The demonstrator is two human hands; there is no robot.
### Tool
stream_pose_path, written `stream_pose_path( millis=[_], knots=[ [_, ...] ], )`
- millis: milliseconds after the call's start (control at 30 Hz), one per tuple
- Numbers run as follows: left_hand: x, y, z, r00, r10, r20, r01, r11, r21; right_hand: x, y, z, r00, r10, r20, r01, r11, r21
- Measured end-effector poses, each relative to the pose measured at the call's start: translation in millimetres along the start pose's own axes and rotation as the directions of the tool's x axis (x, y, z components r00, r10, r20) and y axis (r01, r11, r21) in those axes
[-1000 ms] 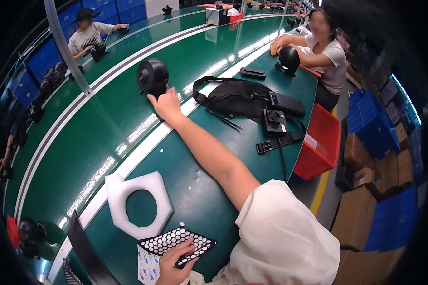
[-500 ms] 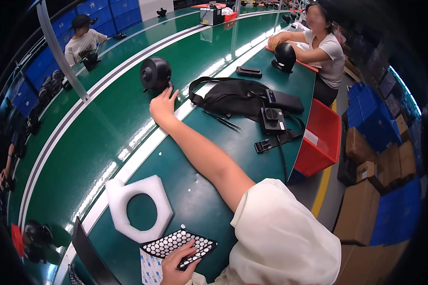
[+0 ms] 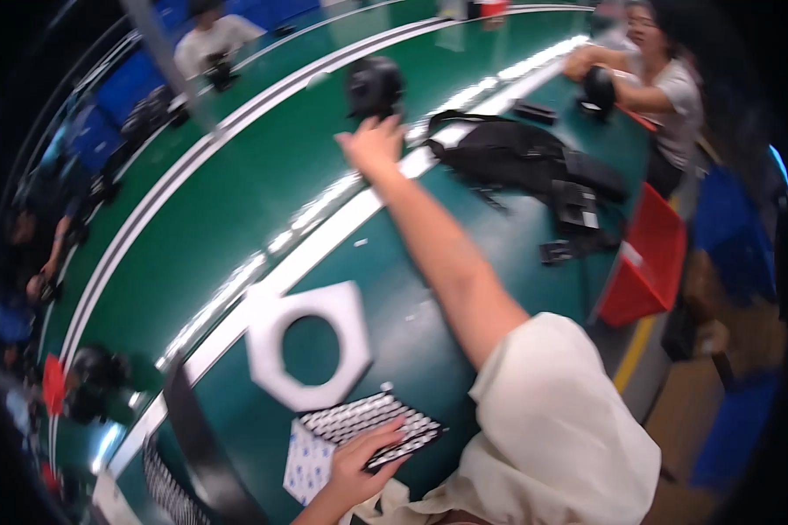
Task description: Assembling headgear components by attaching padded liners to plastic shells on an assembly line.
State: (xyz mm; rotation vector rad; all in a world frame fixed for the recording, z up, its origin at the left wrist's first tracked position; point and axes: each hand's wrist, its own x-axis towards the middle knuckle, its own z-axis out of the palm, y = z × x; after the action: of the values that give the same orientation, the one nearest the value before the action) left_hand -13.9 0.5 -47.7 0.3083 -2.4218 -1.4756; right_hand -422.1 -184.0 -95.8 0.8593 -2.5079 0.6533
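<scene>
My right hand [image 3: 375,147] reaches far across the bench with its fingers stretched out and thumb apart. Its fingertips are at the base of a round black device [image 3: 375,86] on the green surface; blur hides whether they touch. Close to me, my left hand [image 3: 357,459] is closed on a black sheet with rows of white round dots [image 3: 368,418], fingers on top. Under and beside that sheet lies a white backing sheet with blue print [image 3: 307,464]. A white foam piece with a large round hole [image 3: 352,337] lies just beyond it.
A black bag [image 3: 508,150] and a small boxy black device [image 3: 575,206] lie to the right. A red bin [image 3: 648,262] hangs beside the bench edge. At far right, a co-worker [image 3: 665,96] sits near another black device [image 3: 597,92]. Black strips [image 3: 206,446] lie at lower left.
The whole view has shifted, so the scene sits further right and higher, and it is blurred. My right hand stays by the round device; my left stays on the dotted sheet.
</scene>
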Motion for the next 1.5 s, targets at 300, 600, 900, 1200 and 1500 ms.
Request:
stream_pose_path(
  millis=[300,600,900,1200,1500],
  knots=[
    [8.4,-9.0,4.5,0.988,0.114,0.107,-0.112,0.993,-0.028,38.7,56.6,12.4,0.969,0.160,0.187,-0.111,0.962,-0.248],
    [2.9,-8.8,3.4,0.993,0.048,0.106,-0.048,0.999,0.000,48.0,51.2,28.2,0.964,0.230,0.131,-0.184,0.938,-0.293],
    [-2.7,-11.5,11.8,0.994,0.102,0.043,-0.103,0.994,0.031,69.9,97.1,22.7,0.992,0.122,0.044,-0.128,0.970,0.206],
    [1.8,-7.0,11.0,0.986,0.165,-0.029,-0.161,0.980,0.119,79.1,122.5,33.6,0.998,0.028,0.047,-0.054,0.630,0.775],
    [-7.8,-7.2,18.2,0.956,0.289,-0.056,-0.273,0.940,0.205,72.3,124.7,45.6,0.994,0.105,-0.034,-0.072,0.848,0.525]
  ],
)
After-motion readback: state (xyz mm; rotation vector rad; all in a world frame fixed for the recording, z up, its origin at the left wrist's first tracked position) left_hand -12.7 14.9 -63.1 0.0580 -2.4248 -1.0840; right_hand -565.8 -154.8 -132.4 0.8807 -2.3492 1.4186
